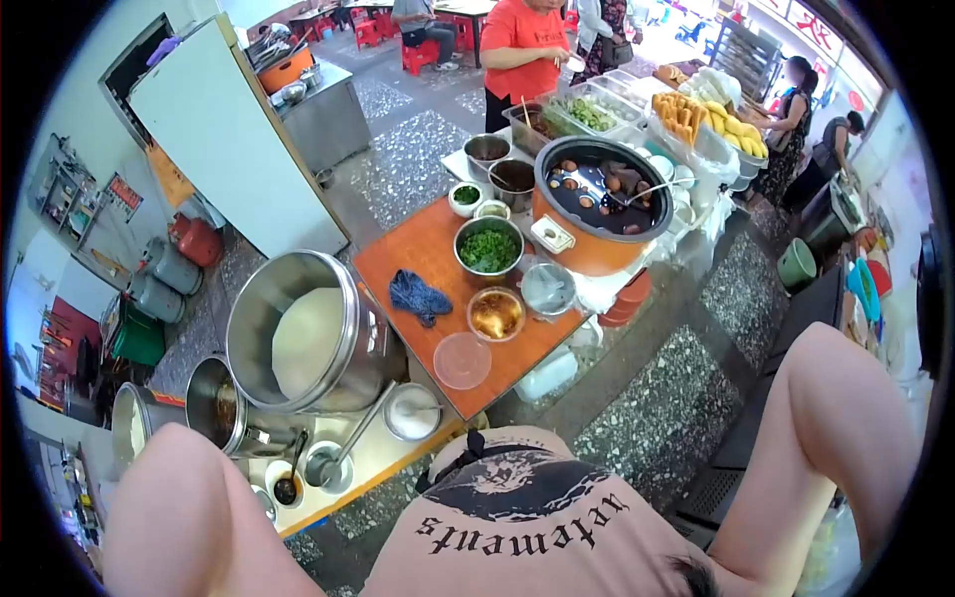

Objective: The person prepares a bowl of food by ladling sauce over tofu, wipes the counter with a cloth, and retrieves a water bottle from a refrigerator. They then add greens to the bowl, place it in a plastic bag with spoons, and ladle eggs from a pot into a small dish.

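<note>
Both my hands are out of view; only my raised, bent left arm (179,507) and right arm (836,418) show at the lower sides. In front of my body is a wooden table (398,244). On it lie a clear plastic lid (462,360), a clear bowl of brown liquid (495,314), a crumpled blue cloth (420,298) and a steel bowl of chopped greens (488,249). A clear container (547,289) stands beside them. Behind is an orange cooker (587,251) with eggs in dark liquid and a ladle.
At left stand a large steel pot (373,338) of off-white food, a smaller pot (206,403) and a white container (413,412). Fried dough sticks (681,117) and corn (734,127) sit farther back. A person in red (525,55) stands beyond the table; others are at right.
</note>
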Demonstrator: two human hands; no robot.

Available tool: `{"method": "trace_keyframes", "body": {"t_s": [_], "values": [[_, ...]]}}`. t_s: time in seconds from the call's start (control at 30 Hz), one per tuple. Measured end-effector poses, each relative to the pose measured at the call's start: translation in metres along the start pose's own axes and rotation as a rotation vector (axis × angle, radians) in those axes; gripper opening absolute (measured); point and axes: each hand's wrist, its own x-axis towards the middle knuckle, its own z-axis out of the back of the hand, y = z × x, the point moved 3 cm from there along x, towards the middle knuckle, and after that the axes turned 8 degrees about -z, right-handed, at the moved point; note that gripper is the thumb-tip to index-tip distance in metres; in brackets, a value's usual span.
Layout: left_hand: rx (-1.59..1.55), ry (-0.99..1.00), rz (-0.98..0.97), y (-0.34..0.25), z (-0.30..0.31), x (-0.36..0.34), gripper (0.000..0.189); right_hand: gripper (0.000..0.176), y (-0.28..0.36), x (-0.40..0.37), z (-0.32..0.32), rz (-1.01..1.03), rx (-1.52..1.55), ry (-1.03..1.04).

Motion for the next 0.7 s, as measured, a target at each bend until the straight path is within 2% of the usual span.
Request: {"method": "trace_keyframes", "body": {"t_s": [0.27,0.7], "values": [[0.0,-0.006,0.035,-0.006,0.012,0.012,0.041,0.041,0.001,0.006,0.001,-0.052,-0.023,0.009],[0.054,-0.007,-0.009,-0.023,0.009,0.014,0.042,0.04,0.026,0.002,0.012,0.014,-0.028,-0.016]]}}
